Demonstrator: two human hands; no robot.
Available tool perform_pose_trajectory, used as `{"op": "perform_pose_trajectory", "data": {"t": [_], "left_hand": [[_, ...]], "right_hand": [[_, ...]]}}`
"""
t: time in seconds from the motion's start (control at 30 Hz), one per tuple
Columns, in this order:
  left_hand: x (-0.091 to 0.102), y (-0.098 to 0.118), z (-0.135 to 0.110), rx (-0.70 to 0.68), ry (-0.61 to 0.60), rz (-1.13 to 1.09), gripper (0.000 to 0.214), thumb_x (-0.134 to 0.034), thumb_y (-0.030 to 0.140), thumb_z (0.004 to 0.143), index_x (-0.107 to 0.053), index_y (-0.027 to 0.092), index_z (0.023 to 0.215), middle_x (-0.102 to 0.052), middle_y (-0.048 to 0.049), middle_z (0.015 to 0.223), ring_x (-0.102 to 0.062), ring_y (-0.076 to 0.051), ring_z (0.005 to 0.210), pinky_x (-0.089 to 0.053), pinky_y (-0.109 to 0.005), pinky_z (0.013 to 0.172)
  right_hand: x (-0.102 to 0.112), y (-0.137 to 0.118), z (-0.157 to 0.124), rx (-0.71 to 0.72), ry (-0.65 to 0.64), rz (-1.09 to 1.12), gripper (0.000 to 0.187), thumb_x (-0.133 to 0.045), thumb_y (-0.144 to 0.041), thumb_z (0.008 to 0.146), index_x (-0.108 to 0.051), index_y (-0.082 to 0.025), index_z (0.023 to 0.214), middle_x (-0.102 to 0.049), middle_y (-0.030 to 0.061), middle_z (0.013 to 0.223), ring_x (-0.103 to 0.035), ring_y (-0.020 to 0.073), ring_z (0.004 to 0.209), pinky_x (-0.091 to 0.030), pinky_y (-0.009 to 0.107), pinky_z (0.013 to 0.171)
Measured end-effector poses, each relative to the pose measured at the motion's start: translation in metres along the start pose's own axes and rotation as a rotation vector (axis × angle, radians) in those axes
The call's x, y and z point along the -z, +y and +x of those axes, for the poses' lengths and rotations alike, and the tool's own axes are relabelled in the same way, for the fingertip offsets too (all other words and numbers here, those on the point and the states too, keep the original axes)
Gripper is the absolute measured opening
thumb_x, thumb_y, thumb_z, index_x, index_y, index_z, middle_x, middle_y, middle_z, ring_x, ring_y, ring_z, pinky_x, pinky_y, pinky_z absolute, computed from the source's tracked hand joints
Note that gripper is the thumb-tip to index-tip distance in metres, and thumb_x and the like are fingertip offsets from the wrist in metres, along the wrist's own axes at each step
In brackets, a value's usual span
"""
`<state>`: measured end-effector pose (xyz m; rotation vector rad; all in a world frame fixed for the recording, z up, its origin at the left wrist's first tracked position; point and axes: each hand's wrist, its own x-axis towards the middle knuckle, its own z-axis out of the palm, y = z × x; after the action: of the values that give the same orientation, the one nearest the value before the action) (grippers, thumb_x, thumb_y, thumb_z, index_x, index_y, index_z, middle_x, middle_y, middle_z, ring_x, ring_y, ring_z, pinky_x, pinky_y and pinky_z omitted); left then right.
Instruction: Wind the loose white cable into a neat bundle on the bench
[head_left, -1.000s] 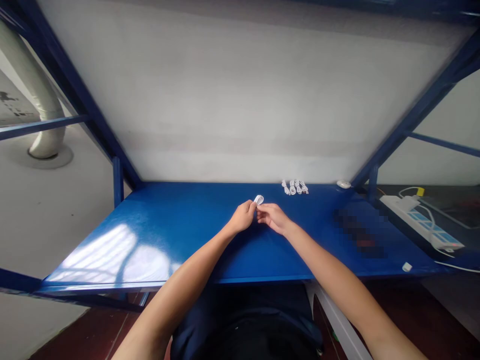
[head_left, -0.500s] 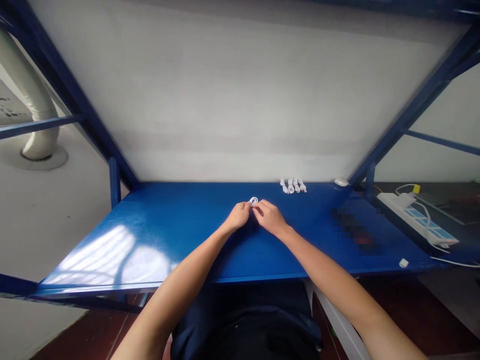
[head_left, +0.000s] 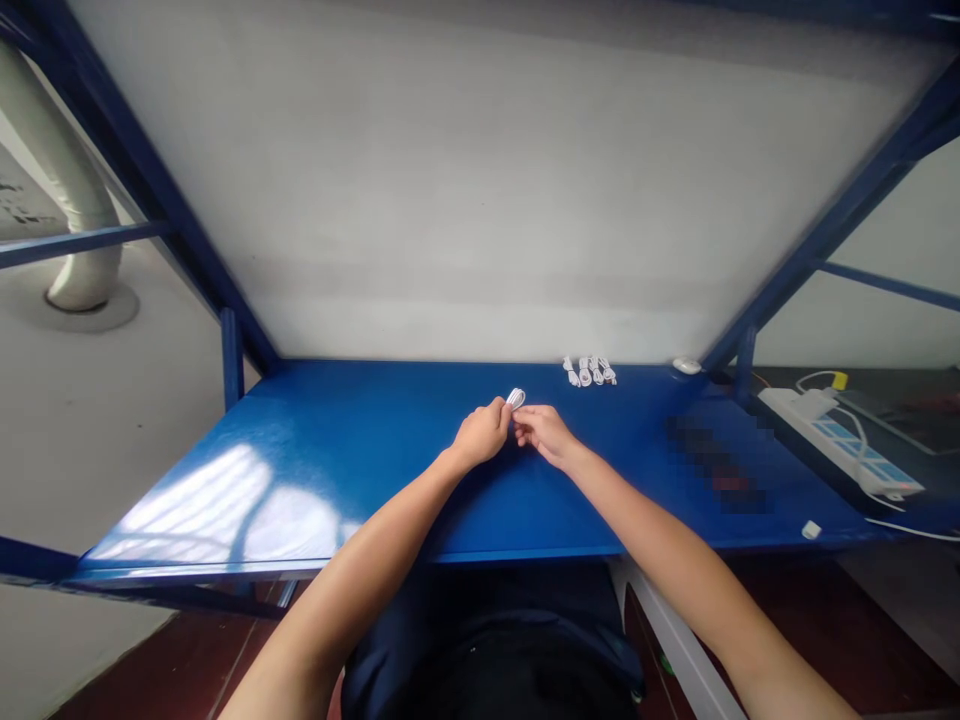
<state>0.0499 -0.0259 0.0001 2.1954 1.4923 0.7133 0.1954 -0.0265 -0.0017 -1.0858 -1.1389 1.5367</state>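
Note:
A coiled white cable (head_left: 516, 398) stands up between my hands, over the middle of the blue table (head_left: 375, 420). My left hand (head_left: 481, 434) is closed on the lower part of the coil, with the loops showing above the fingertips. Against the coil's right side, the thumb and forefinger of my right hand (head_left: 544, 433) are pinched together at the cable. Fingers hide the coil's lower end. Several bundled white cables (head_left: 590, 371) lie in a row at the table's back edge, beyond my right hand.
A white computer mouse (head_left: 686, 366) sits at the back right corner. On the right are a power strip (head_left: 840, 440) with a plug in it and a small white cube-like adapter (head_left: 811, 530). A blurred dark object (head_left: 712, 465) lies on the table. Blue frame posts (head_left: 233, 355) flank it.
The coil has tilted and stands slightly higher and further right in my left hand. My right hand has shifted a little, its fingers now pinching from the right side.

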Motion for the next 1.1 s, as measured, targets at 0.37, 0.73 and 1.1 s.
{"op": "perform_pose_trajectory", "data": {"t": [0.37, 0.73, 1.1], "left_hand": [[-0.004, -0.008, 0.009, 0.025, 0.059, -0.273, 0.040, -0.026, 0.041, 0.093, -0.050, 0.018, 0.071, -0.056, -0.0013, 0.067, -0.050, -0.014, 0.062, -0.033, -0.025, 0.058], [-0.005, -0.013, 0.012, 0.066, -0.007, -0.413, 0.041, -0.029, 0.044, 0.089, -0.052, 0.016, 0.070, -0.050, 0.0008, 0.060, -0.045, -0.012, 0.058, -0.035, -0.024, 0.054], [-0.005, -0.011, 0.010, 0.026, 0.015, -0.274, 0.041, -0.027, 0.042, 0.092, -0.053, 0.017, 0.072, -0.059, -0.0026, 0.070, -0.051, -0.015, 0.064, -0.037, -0.026, 0.060]], "right_hand": [[0.002, 0.002, -0.004, 0.376, 0.126, -0.516, 0.007, -0.059, -0.026, 0.076, -0.058, -0.019, 0.077, -0.059, 0.0011, 0.068, -0.055, 0.0137, 0.058, -0.049, 0.028, 0.057], [0.001, 0.002, -0.008, 0.729, 0.134, -1.049, 0.014, -0.049, -0.020, 0.086, -0.063, -0.021, 0.084, -0.061, 0.0082, 0.087, -0.057, 0.0193, 0.077, -0.045, 0.031, 0.072], [-0.003, 0.008, -0.004, 0.642, 0.181, -0.823, 0.015, -0.053, -0.022, 0.081, -0.065, -0.021, 0.071, -0.061, 0.0042, 0.074, -0.056, 0.0154, 0.065, -0.049, 0.029, 0.065]]}}
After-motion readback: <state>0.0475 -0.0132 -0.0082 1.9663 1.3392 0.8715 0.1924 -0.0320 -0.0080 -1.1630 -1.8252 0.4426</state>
